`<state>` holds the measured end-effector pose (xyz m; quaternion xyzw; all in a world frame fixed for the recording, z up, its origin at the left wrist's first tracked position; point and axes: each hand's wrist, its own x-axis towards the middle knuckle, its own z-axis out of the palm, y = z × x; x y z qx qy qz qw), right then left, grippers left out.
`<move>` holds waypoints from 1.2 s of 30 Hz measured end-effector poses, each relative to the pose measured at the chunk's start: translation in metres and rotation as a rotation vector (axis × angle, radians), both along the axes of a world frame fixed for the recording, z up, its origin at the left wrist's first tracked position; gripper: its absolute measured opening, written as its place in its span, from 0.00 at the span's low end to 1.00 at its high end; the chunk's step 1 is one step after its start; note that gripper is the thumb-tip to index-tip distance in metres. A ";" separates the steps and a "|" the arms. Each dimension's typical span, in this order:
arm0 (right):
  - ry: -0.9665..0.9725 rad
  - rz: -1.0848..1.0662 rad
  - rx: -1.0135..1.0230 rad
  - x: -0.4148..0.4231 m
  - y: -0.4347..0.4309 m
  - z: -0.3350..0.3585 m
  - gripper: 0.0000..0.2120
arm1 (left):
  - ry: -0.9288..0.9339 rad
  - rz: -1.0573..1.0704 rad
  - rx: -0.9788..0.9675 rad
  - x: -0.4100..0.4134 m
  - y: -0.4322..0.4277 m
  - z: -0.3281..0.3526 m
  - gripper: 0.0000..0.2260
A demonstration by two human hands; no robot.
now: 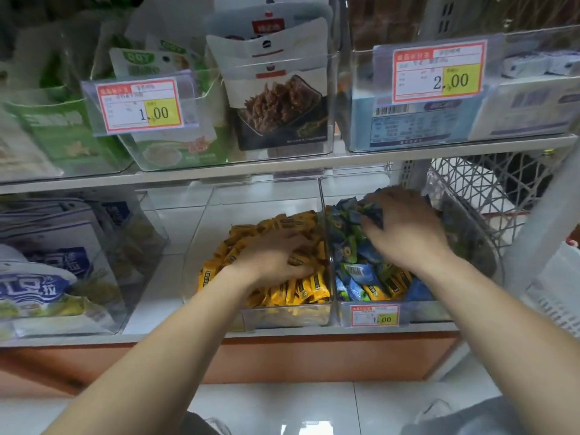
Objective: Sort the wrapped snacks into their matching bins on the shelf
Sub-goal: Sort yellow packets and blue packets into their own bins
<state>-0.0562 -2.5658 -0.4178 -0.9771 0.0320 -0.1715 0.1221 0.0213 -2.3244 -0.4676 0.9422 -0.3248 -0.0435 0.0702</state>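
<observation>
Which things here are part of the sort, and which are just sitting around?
Job: left hand, right hand, yellow snacks, blue snacks, left bin, right bin.
Idle: price tags, upper pouches, basket, big bags.

Yellow snacks (pixel 310 287) in left clear bin (pixel 282 318), blue snacks (pixel 348 246) with yellow strays (pixel 395 282) in right bin (pixel 422 312).

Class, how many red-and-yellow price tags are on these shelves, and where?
3. One price tag on the upper-left bin, one on the upper-right bin, one on the lower bin of blue snacks. Others may be hidden.
</observation>
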 end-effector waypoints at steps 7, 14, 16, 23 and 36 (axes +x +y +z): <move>0.200 0.206 -0.035 0.020 0.044 -0.024 0.33 | 0.009 0.180 0.091 0.044 0.061 0.017 0.23; 0.239 0.194 0.004 0.028 0.037 -0.031 0.39 | -0.053 0.168 -0.158 0.040 0.035 0.020 0.17; 0.225 0.193 0.007 0.029 0.038 -0.033 0.38 | 0.228 0.038 -0.180 0.027 0.014 0.009 0.24; 0.213 0.208 0.013 0.028 0.036 -0.036 0.38 | -0.014 -0.007 0.090 0.053 0.031 -0.003 0.22; 0.201 0.211 0.012 0.026 0.039 -0.035 0.38 | 0.135 0.001 -0.181 0.048 -0.014 0.006 0.29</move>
